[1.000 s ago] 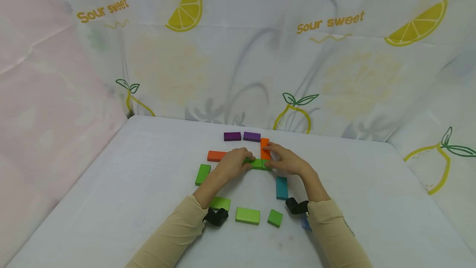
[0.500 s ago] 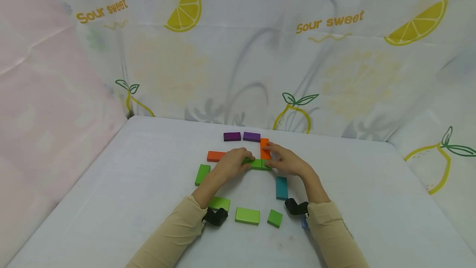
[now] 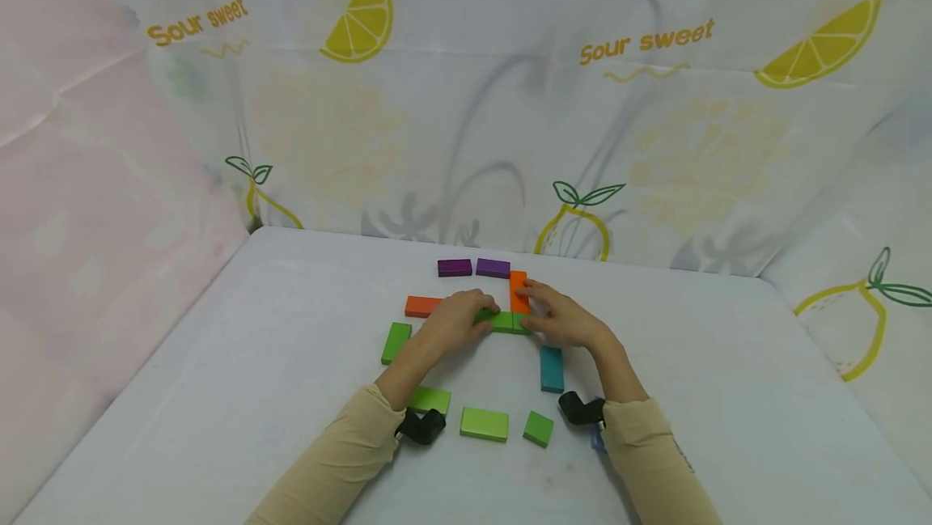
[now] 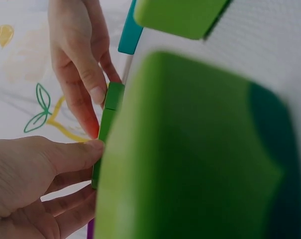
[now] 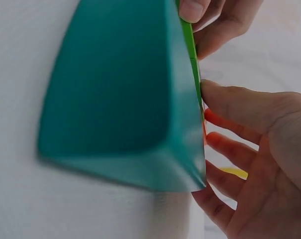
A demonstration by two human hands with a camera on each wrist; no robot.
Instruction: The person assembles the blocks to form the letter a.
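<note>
Near the middle of the table, a green block [image 3: 502, 321] lies end to end with a shorter green piece [image 3: 518, 328]. My left hand [image 3: 453, 323] pinches the green block's left part between thumb and fingers, as the left wrist view also shows. An orange block [image 3: 518, 303] stands end-on behind the shorter piece. My right hand [image 3: 564, 316] touches with relaxed fingers: its thumb [image 5: 230, 99] is at the shorter green piece, and other fingertips rest against the orange block. A red-orange block [image 3: 421, 306] is partly hidden behind my left hand.
Two purple blocks [image 3: 493, 268] lie at the back. A green block [image 3: 396, 343] sits left and a teal one [image 3: 552, 370] right. Nearer are light green blocks [image 3: 484, 424], a green cube [image 3: 538, 429] and a blue block [image 3: 598, 438] partly under the right sleeve.
</note>
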